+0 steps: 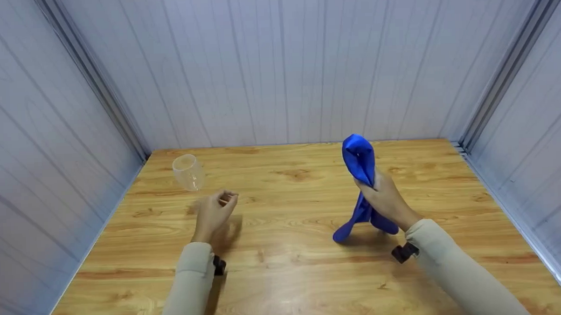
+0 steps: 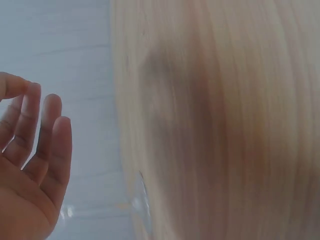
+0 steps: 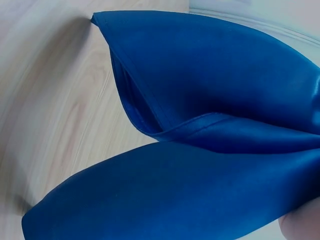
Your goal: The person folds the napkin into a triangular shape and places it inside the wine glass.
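Note:
My right hand [image 1: 387,198] grips a shiny blue cloth strip [image 1: 359,159] around its middle. Its upper part forms a folded loop above the fist, while two tails hang below, close to the tabletop. Both blue tails [image 3: 150,190] fill much of the right wrist view, one folded partly open at its end. Over the left side of the table hovers my left hand [image 1: 215,213], holding nothing, its fingers loosely bent and thumb near the index fingertip. Just beyond it stands a clear stemless glass [image 1: 188,173]; only part of the glass [image 2: 142,202] shows in the left wrist view.
The wooden tabletop [image 1: 284,260] spans the space under both hands. Pale panelled walls [image 1: 277,69] enclose it at the back and on both sides. Each wrist carries a small black camera mount [image 1: 405,252].

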Demonstrator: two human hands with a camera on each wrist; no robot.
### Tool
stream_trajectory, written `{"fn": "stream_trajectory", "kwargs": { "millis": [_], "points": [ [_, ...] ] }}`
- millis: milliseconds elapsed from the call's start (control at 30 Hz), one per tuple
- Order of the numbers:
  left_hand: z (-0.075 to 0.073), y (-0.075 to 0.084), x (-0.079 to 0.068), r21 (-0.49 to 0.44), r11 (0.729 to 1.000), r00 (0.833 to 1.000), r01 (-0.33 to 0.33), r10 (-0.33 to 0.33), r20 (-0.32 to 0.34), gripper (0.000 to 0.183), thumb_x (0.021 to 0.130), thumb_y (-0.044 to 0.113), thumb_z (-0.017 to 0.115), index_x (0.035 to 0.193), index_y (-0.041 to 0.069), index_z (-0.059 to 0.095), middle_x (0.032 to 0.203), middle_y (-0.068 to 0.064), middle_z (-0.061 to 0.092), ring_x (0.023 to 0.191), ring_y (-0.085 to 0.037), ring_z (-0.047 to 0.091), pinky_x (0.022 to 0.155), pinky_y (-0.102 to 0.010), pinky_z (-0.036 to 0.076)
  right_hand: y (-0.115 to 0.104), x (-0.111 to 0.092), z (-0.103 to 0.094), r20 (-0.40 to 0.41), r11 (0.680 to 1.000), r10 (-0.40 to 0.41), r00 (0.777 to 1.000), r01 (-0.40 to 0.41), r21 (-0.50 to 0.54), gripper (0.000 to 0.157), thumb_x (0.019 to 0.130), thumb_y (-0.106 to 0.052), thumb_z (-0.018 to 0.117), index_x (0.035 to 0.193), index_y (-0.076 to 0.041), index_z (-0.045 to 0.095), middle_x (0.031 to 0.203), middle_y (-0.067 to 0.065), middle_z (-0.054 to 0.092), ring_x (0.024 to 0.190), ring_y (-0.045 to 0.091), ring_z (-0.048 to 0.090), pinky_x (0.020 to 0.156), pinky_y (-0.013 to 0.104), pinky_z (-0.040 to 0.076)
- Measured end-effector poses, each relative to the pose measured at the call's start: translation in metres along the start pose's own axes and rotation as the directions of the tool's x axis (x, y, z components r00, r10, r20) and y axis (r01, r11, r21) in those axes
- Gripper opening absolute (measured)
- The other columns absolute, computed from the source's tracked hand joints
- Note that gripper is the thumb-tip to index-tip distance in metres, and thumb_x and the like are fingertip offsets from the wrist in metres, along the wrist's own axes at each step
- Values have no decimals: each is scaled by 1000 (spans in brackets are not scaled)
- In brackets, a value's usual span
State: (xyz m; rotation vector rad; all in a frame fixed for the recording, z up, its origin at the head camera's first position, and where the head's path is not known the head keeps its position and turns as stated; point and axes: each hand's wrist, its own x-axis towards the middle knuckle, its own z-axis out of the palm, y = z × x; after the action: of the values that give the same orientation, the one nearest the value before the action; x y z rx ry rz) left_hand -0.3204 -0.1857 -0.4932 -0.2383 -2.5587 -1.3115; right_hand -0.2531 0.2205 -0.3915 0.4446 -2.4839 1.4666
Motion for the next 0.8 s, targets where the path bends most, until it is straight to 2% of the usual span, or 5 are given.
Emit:
{"fn": "stream_trajectory", "kwargs": {
  "millis": [167, 367, 467, 600, 800],
  "points": [
    [-17, -18, -2, -82, 979, 982, 186, -187, -7, 25, 98, 21, 64, 109, -1, 71, 97, -10, 69, 86, -22, 65, 73, -30, 53, 18, 3, -11, -18, 1000, 12, 1000, -12, -27, 16, 102, -6, 54, 88, -3, 45, 73, 3, 41, 61, 18, 45, 55, 29, 39],
    [-31, -31, -7, -195, 888, 904, 416, -428, -20, 43, 99, 31, 61, 127, -1, 54, 122, -19, 58, 106, -32, 60, 87, -41, 53, 51, 5, -18, -56, 997, 7, 998, -11, -72, 16, 102, -9, 55, 92, -3, 45, 74, 3, 41, 59, 17, 44, 53, 29, 37],
    [-34, -34, -5, -250, 855, 876, 455, -480, -46, 53, 98, 33, 62, 134, -2, 44, 130, -22, 53, 113, -35, 56, 92, -43, 50, 56, 3, -20, -57, 998, -9, 998, 6, -56, 17, 102, -10, 56, 91, -4, 45, 74, 3, 41, 57, 18, 44, 51, 29, 38],
    [-35, -38, 1, -320, 810, 845, 491, -532, -53, 63, 97, 36, 62, 144, 3, 35, 134, -20, 48, 110, -33, 56, 84, -41, 52, 57, 0, -21, -70, 998, -15, 997, 11, -62, 17, 101, -10, 58, 90, -4, 47, 74, 3, 42, 59, 18, 46, 52, 29, 39],
    [-36, -42, 11, -412, 756, 835, 509, -549, 23, 71, 99, 35, 61, 154, 6, 25, 151, -22, 34, 127, -37, 46, 92, -42, 49, 56, -3, -25, -85, 995, -9, 996, 0, -95, 14, 100, -11, 59, 96, -2, 49, 77, 4, 43, 63, 19, 47, 56, 30, 40]
  ]
}}
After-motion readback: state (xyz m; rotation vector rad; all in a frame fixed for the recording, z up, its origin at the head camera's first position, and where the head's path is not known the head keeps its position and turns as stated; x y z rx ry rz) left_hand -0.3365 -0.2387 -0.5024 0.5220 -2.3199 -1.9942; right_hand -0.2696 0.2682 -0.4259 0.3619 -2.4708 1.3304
